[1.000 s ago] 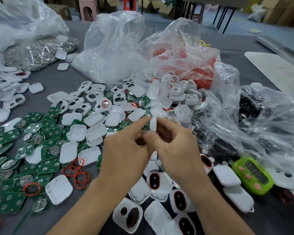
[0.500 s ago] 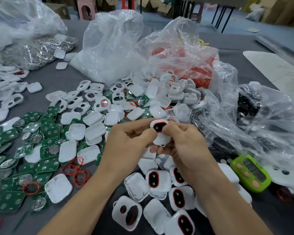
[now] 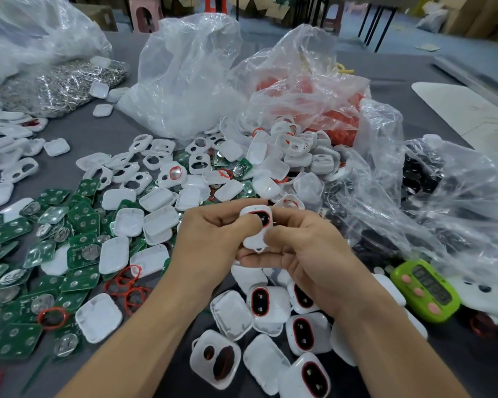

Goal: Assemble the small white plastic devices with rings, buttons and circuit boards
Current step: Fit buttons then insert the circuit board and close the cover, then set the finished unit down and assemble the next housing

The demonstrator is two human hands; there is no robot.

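Two grips clamp one white device [image 3: 255, 225] between them, left hand [image 3: 210, 237] and right hand [image 3: 308, 254] thumbs on its red-ringed face, probably squeezing the shell halves closed, over the finished devices [image 3: 266, 304] lying on the tabletop [image 3: 104, 136].

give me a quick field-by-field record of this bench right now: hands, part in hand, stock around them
in hand: white device, red ring round its dark button, face toward the camera
left hand: grips the device, thumb on its face
right hand: pinches the device's lower part
finished devices: clustered under the forearms
circuit boards: green, spread at left
red rings: loose, beside the boards
white shells: piled left of and behind the hands
clear bag: red parts inside, at the back
green gadget: pink buttons, at right
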